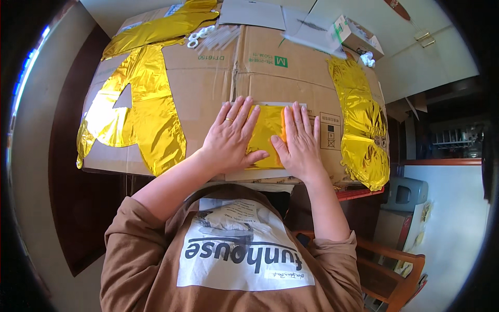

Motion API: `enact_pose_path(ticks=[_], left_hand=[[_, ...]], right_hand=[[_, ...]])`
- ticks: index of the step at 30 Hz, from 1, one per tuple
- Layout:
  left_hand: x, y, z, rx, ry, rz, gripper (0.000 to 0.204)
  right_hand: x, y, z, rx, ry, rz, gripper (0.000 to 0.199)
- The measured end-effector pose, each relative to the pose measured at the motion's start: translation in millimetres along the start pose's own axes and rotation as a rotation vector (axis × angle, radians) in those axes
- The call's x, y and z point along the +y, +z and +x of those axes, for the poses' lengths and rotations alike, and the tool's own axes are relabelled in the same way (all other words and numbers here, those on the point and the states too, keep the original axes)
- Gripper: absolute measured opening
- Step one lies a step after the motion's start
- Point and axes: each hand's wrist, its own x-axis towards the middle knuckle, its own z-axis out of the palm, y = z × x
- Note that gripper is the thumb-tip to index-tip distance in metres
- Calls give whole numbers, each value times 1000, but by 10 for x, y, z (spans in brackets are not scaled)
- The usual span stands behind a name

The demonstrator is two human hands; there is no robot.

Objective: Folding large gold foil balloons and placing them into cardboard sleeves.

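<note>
A gold foil piece [266,125], smoothed into a flat rectangle, lies in front of me over a white sheet [254,175]. My left hand [227,136] rests flat along its left side, fingers stretched out and a ring on one of them. On its right side my right hand [301,148] presses palm down, fingers extended, the thumb on the foil. A strip of orange shows beside the right fingers. To the left lies a flat gold foil balloon [152,99] shaped like a letter A. Another crumpled gold foil balloon [358,114] lies at the right.
Flattened cardboard [205,78] covers the table. More gold foil [156,32] lies at the far left, near white rings [193,41] and clear straws [221,39]. A pale card [252,14] and a small open box [358,35] stand at the back. A wooden chair [408,270] is at lower right.
</note>
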Motion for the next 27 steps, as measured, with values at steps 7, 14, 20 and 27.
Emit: enact_pose_path(ticks=[7, 14, 20, 27], left_hand=[[13, -13, -21, -37, -15, 27, 99], [-142, -181, -12, 38, -138, -375, 97], [-270, -407, -262, -79, -95, -227, 97], [-293, -312, 64, -10, 44, -83, 101]], right_hand=[[-26, -49, 18, -36, 3, -37, 80], [-5, -44, 24, -42, 19, -21, 80], [-3, -12, -64, -40, 108, -15, 79], [28, -27, -21, -1, 150, -29, 79]])
